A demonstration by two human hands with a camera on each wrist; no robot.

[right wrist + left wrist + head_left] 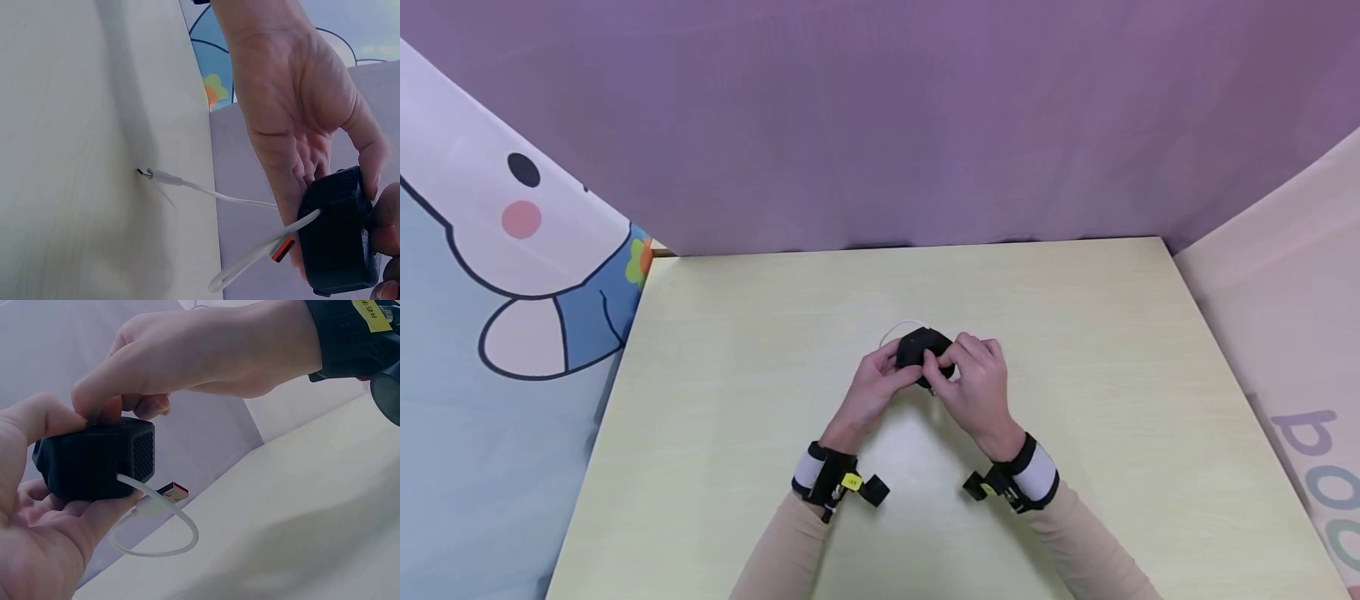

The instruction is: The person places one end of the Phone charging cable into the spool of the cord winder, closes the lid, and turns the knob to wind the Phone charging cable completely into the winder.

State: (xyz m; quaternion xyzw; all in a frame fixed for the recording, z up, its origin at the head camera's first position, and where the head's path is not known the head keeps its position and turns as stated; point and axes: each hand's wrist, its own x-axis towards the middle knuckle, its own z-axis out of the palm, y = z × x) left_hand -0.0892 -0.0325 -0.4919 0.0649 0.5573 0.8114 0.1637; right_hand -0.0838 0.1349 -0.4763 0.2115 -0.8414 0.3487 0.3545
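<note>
A small black case (917,343) is held up over the table between both hands. My left hand (871,385) grips it, fingers underneath and thumb along the top edge. The fingertips of my right hand (976,387) pinch at its near right edge; what exactly lies between them, I cannot tell. One face of the case (87,464) has a mesh texture. Out of its side comes a white cable (187,528), looped, with a USB plug (174,492) beside the left fingers. The cable's slimmer metal-tipped plug (153,175) dangles below, seen in the right wrist view.
Below the hands lies a pale wooden table (737,333). A purple cloth wall (880,125) rises along its far edge. Printed cloth panels stand at the left (572,333) and right (1285,358). Each wrist wears a strapped camera.
</note>
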